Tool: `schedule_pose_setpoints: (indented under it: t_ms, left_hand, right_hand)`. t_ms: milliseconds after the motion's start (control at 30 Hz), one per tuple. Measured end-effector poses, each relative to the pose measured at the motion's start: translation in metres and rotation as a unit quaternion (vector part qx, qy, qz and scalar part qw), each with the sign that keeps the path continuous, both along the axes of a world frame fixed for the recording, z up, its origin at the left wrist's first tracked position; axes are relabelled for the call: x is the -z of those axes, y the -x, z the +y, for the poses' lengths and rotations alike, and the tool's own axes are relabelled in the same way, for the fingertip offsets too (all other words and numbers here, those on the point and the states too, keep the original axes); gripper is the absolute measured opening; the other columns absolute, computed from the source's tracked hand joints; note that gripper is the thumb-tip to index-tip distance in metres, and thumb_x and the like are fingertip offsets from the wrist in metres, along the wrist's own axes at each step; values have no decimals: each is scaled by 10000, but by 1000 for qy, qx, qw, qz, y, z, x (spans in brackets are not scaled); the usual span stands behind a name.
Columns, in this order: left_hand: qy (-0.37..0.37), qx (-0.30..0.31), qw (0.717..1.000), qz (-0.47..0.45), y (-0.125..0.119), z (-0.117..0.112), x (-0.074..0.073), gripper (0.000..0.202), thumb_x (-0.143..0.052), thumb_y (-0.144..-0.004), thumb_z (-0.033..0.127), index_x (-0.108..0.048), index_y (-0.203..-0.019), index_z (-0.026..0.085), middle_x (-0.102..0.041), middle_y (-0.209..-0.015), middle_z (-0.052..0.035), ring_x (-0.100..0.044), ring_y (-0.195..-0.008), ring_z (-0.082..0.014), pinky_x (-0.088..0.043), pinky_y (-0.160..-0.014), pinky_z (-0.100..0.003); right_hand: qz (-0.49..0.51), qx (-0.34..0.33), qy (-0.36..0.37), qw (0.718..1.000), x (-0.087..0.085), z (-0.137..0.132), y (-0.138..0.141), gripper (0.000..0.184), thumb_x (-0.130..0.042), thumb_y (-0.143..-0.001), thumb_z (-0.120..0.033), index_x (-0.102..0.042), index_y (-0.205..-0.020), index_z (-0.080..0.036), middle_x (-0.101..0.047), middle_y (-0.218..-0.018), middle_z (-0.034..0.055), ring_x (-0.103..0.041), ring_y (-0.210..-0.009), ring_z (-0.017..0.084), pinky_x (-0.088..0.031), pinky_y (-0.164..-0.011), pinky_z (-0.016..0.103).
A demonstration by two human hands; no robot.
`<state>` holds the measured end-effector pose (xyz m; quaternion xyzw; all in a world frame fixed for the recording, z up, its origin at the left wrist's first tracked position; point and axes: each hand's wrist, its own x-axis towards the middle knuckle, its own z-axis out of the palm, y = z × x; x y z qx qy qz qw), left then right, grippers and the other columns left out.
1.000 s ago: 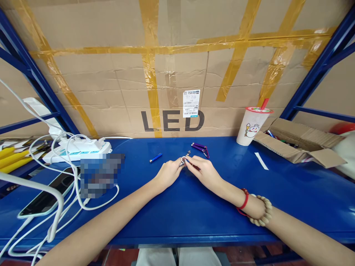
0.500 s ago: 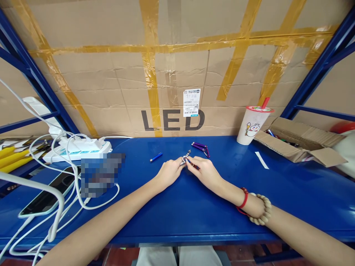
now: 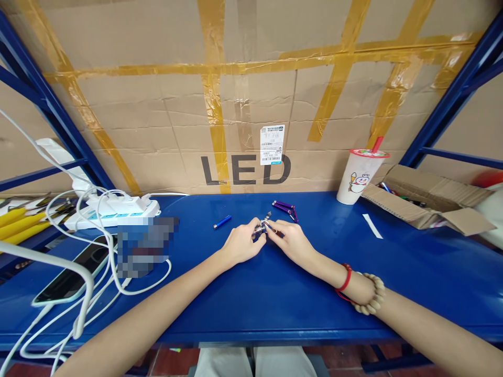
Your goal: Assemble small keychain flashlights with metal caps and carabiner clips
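Observation:
My left hand (image 3: pixel 241 243) and my right hand (image 3: pixel 291 240) meet at the middle of the blue shelf top (image 3: pixel 275 293). Both pinch a small silver metal ring with a short chain (image 3: pixel 262 226) between their fingertips. The ring sits just above the surface. A few purple metal pieces (image 3: pixel 285 208) lie just behind my right hand. A small blue cylinder (image 3: pixel 222 222) lies behind and left of my left hand. My right wrist wears a red cord and a bead bracelet (image 3: pixel 367 298).
A white power strip (image 3: pixel 113 207) with white cables (image 3: pixel 106 272) and a phone (image 3: pixel 65 283) lie at the left. A paper cup with a red straw (image 3: pixel 359 178) and an open cardboard box (image 3: pixel 424 201) stand at the right. Taped cardboard marked LED (image 3: pixel 243 104) closes the back.
Both hands stayed together on the ring and shifted slightly. The fingers turned the ring a little. The camera view drifted a bit to the left.

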<state>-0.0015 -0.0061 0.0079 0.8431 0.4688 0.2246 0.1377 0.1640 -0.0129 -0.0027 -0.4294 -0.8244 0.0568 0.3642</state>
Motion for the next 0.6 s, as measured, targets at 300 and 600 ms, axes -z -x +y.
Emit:
schedule_pose_setpoints:
  t_ms: [300, 600]
  left_hand:
    - [0, 94, 994, -58, 1, 2, 2, 188, -290, -920, 287, -362, -1076, 211, -600, -821, -13, -600, -744, -184, -406, -638, -262]
    - [2, 86, 992, -94, 2, 7, 7, 197, -238, -939, 283, -416, -927, 197, -570, -847, -33, -562, -744, -169, -397, -666, -265]
  right_hand:
    - [110, 0, -67, 992, -1, -1, -2, 257, -441, -892, -302, -638, -999, -176, -564, -705, 21, -499, -594, 111, -417, -565, 218]
    - [78, -6, -47, 996, 0, 0, 0, 272, -426, -898, -309, -632, -997, -161, -550, -688, 22, -499, -592, 114, -414, -567, 226]
